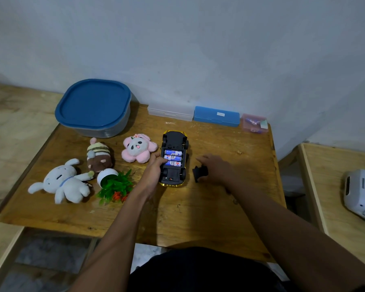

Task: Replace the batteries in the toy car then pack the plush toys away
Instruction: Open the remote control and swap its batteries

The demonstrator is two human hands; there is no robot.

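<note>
A yellow toy car [174, 178] lies upside down mid-table, its battery bay uncovered with three blue batteries [173, 158] inside. My left hand [155, 165] grips the car's left side, fingertips on the batteries. My right hand [214, 168] holds the black battery cover [199, 172] on the table just right of the car. Left of the car lie three plush toys: a pink flower panda [138, 149], a striped brown one [99, 155] and a white rabbit [65, 182].
A blue-lidded container [94, 106] stands at the back left. Along the wall sit a clear case [170, 111], a blue case [216, 115] and a small pink box [254, 122]. A tipped potted plant [114, 184] lies beside the plush toys. A white device [360, 192] rests on the right surface.
</note>
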